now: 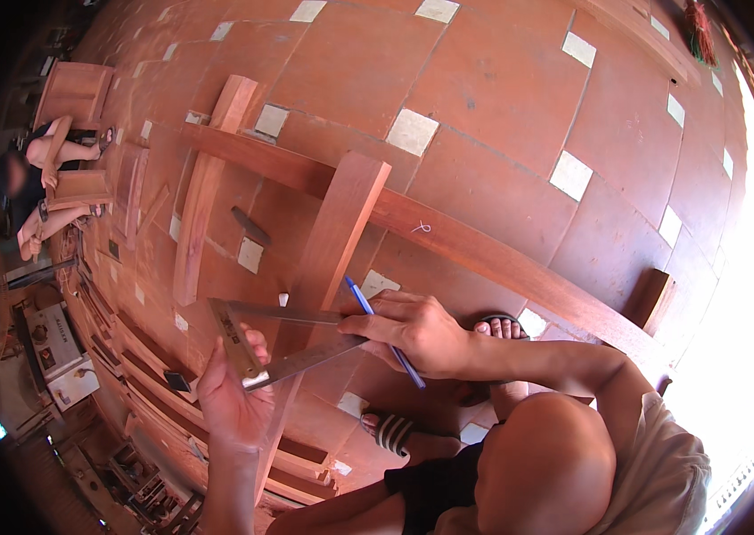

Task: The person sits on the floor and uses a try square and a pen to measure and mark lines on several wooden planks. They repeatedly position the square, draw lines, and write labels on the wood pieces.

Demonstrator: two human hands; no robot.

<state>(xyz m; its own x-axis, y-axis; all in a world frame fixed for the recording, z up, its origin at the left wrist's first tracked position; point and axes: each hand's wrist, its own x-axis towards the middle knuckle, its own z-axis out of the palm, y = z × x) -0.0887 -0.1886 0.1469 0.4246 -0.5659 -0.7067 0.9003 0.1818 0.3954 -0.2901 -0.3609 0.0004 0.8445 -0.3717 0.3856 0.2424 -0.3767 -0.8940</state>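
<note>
My left hand (236,392) is closed round the brass-coloured stock of a try square (240,343). Two flat metal strips, an upper one (292,313) and a lower one (306,361), run from the stock and converge at my right hand (417,332). Whether both belong to the square I cannot tell. My right fingers pinch the strips' far ends and also hold a blue pen (357,294), which slants across them. Beneath my hands lies a wooden beam (339,227), resting across a longer beam (502,254).
Another timber (209,192) crosses the long beam at left. A dark flat blade-like piece (250,226) lies on the tiled floor. Wooden planks (163,383) are stacked at lower left. Far left, another person (43,178) sits by wooden pieces. My bent knee (546,464) is at lower right.
</note>
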